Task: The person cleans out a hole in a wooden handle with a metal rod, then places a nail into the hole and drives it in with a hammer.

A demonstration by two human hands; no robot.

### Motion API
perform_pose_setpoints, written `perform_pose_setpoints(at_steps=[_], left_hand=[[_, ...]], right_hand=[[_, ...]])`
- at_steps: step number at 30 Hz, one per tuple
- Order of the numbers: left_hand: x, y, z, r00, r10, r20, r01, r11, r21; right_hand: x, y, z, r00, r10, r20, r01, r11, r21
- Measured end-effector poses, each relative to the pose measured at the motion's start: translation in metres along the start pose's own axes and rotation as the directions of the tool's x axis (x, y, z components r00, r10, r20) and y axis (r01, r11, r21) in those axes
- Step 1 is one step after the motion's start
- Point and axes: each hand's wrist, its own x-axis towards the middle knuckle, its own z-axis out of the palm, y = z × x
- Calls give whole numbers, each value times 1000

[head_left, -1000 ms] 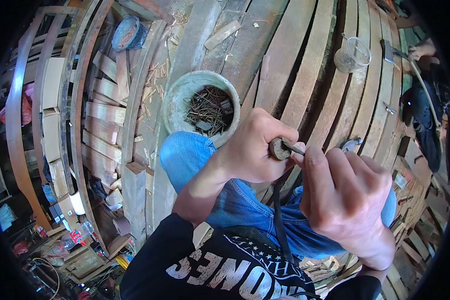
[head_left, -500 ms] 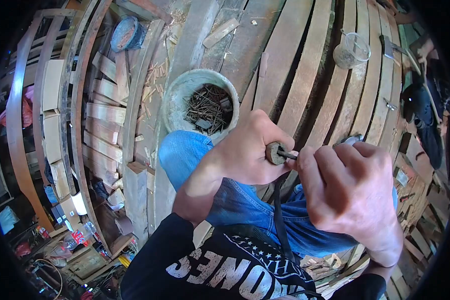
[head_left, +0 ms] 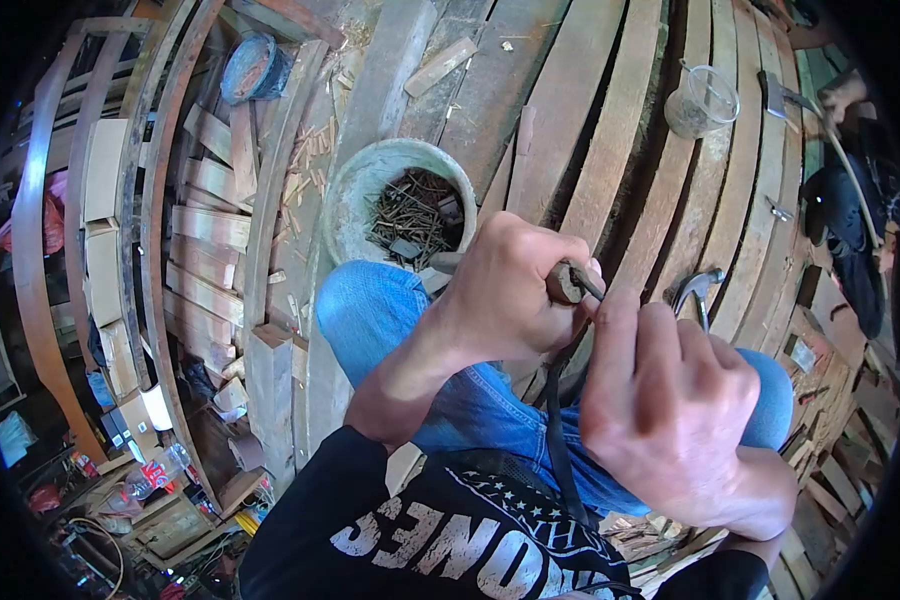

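A person is sitting on curved wooden planks (head_left: 610, 130), seen from above, with blue-jeaned knees (head_left: 370, 310) drawn up. The left hand (head_left: 510, 295) is closing tightly around a short round wooden plug (head_left: 563, 283), whose end is showing between thumb and fingers in front of the left knee. A thin dark nail (head_left: 587, 284) is sticking out of the plug. The right hand (head_left: 670, 410) is curling shut, its fingertip touching the nail. A hammer (head_left: 698, 287) head is showing just beyond its knuckles; whether the hand is gripping it is hidden. Near the left knee, a bowl (head_left: 355, 190) is holding many nails. A clear plastic cup (head_left: 703, 100) is standing well apart on the planks.
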Motion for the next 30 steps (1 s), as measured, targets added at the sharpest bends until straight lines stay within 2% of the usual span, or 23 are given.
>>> perform_pose_setpoints(at_steps=[3,6,11,15,19,22,24,27,30], left_hand=[[0,0,-1,999,18,-27,-17,1000,25],[-2,-3,-3,1000,-16,18,16,999,-28],[-2,-5,-3,996,-56,75,64,992,-112],[-1,-3,-2,996,-76,49,80,993,-81],[-1,-3,2,997,-74,14,75,992,-102],[-4,-2,-3,988,-128,85,136,986,-93],[-5,-5,-5,987,-127,102,138,985,-106],[-5,-4,-9,988,-101,120,118,984,-136],[-5,-5,-10,987,-97,124,116,982,-152]], right_hand=[[2,3,-4,997,-50,65,53,997,-53],[8,20,-7,973,-198,117,183,975,130],[6,19,-3,986,-146,80,131,976,173],[4,14,-1,995,-46,93,30,985,172],[2,11,0,996,-28,87,12,984,175],[3,15,2,995,-67,69,55,985,161],[7,25,1,970,-242,33,235,961,145],[12,33,0,942,-336,2,331,929,165],[13,31,-2,958,-285,21,276,940,201]])
